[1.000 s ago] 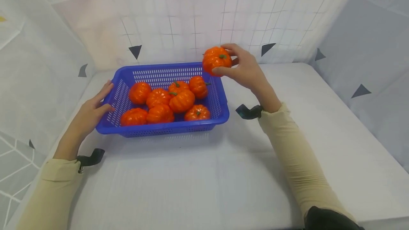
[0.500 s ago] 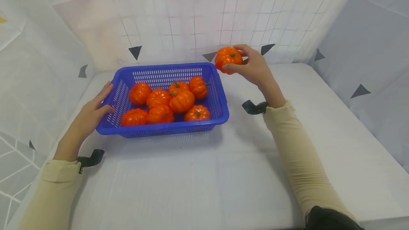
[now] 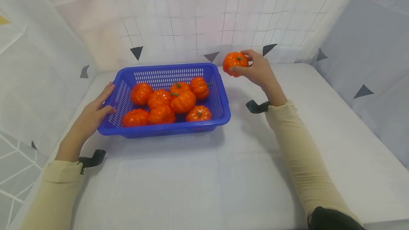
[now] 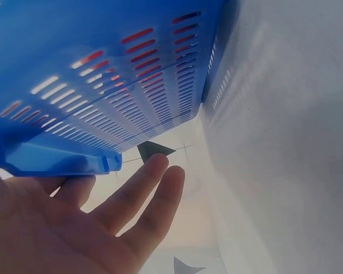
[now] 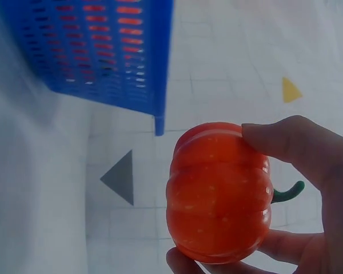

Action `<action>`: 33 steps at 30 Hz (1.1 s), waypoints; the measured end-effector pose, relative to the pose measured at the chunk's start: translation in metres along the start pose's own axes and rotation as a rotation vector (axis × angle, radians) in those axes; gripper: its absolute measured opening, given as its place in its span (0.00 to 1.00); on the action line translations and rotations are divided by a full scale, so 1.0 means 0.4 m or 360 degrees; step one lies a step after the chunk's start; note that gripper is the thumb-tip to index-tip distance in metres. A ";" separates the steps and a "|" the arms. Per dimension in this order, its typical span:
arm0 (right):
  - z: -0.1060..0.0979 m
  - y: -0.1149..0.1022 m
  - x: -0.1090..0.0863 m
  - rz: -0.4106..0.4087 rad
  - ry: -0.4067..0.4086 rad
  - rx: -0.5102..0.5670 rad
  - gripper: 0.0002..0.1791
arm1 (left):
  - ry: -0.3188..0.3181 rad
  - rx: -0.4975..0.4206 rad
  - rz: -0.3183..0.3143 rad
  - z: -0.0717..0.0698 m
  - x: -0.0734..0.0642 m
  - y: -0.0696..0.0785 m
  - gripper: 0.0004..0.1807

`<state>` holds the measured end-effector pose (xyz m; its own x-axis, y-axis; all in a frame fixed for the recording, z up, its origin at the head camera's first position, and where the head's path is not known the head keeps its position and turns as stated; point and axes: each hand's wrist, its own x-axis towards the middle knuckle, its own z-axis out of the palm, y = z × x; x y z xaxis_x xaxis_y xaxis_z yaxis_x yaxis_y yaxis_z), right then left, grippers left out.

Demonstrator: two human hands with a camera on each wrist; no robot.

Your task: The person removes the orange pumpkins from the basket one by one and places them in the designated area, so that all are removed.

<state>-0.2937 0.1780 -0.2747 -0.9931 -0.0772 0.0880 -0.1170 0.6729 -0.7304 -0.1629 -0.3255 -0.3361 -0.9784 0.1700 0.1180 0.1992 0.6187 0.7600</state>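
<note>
In the head view, my right hand (image 3: 258,69) pinches a small glossy orange pumpkin (image 3: 235,64) with a green stem, thumb on one side and fingers on the other. The pumpkin is just beyond the right back corner of a blue slotted plastic basket (image 3: 166,127). Seen from the right wrist, the same pumpkin (image 5: 220,194) is beside the basket's outer wall (image 5: 103,51). Several similar pumpkins (image 3: 183,102) lie inside the basket. My left hand (image 3: 91,116) rests at the basket's left rim with fingers extended; its fingers (image 4: 160,200) show below the rim in the left wrist view.
The basket stands on a white-covered table (image 3: 198,184). Behind it rises a pale gridded cloth (image 3: 191,20) with dark and yellow triangles, and grey-white cloth panels (image 3: 367,56) flank both sides.
My right hand has carried the pumpkin rightward, from over the basket's right back corner to just outside it, and slightly lower. The left hand and the basket have stayed in place.
</note>
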 end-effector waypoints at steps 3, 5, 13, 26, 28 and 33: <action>0.006 0.013 0.008 0.0031 -0.0003 -0.0025 0.47 | 0.0000 0.0006 -0.0005 -0.001 -0.002 0.003 0.39; 0.009 0.023 0.013 0.0048 -0.0006 -0.0034 0.47 | 0.0005 0.0000 -0.0003 -0.002 -0.001 0.005 0.39; 0.021 0.059 0.034 0.0104 -0.0027 -0.0037 0.48 | -0.0007 0.0009 -0.0011 -0.002 0.005 0.009 0.39; 0.052 0.115 0.063 0.0158 -0.0107 -0.0103 0.47 | -0.0007 0.0005 0.0015 -0.004 -0.004 0.014 0.39; 0.056 0.121 0.067 0.0162 -0.0128 -0.0110 0.47 | -0.0006 0.0002 0.0022 -0.004 -0.004 0.013 0.39; 0.067 0.138 0.072 0.0148 -0.0185 -0.0127 0.47 | -0.0004 0.0002 0.0021 -0.002 -0.005 0.010 0.39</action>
<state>-0.3289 0.1932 -0.3305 -0.9939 -0.0933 -0.0596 -0.0286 0.7368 -0.6755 -0.1603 -0.3239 -0.3327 -0.9755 0.1799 0.1262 0.2119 0.6173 0.7577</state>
